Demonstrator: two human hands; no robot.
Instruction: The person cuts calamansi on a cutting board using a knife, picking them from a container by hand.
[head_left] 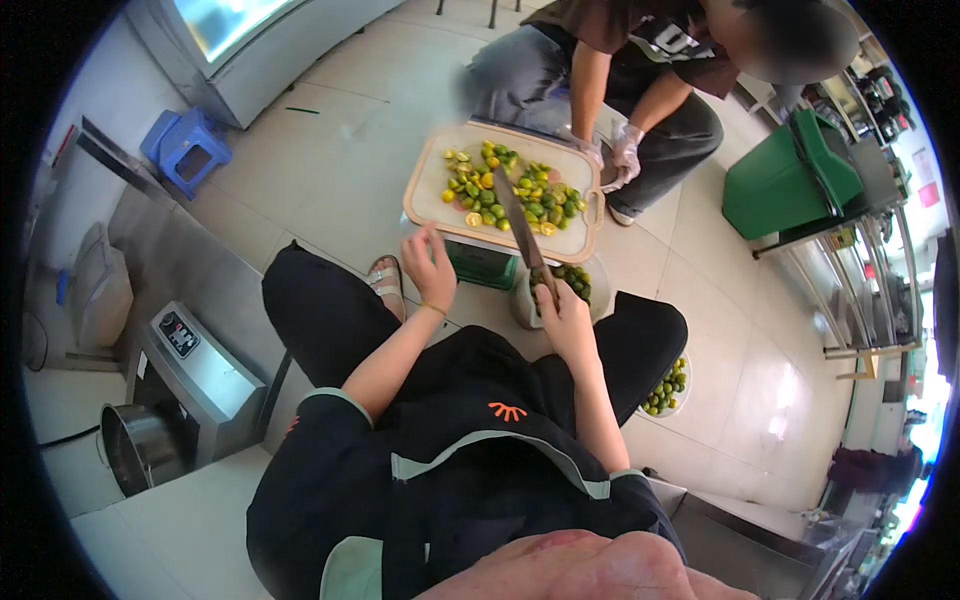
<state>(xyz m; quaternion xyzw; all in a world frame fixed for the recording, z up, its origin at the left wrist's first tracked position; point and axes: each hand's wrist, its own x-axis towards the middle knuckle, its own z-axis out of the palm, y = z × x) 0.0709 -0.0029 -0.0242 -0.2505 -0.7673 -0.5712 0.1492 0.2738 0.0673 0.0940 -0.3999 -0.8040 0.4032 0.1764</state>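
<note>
My right hand [568, 312] is wrapped round the handle of a large kitchen knife [517, 218]. The blade slants up over the near edge of a pale cutting board [424, 190] and across the citrus on it. Small green and yellow citrus fruits [487, 198] lie spread over the board, several cut open with orange-yellow flesh showing. At the board's near left edge is my left hand [429, 268], fingers loosely bent and apart, with nothing visible in it. A bowl of whole green citrus fruits [574, 286] sits below the board, partly behind my right hand.
Across the board sits another person, wearing clear plastic gloves [626, 150]. More green citrus fills a container [664, 392] by my right knee. A blue stool [188, 150], a green bin [785, 178], a metal shelf [850, 245] and a steel pot [140, 445] stand around.
</note>
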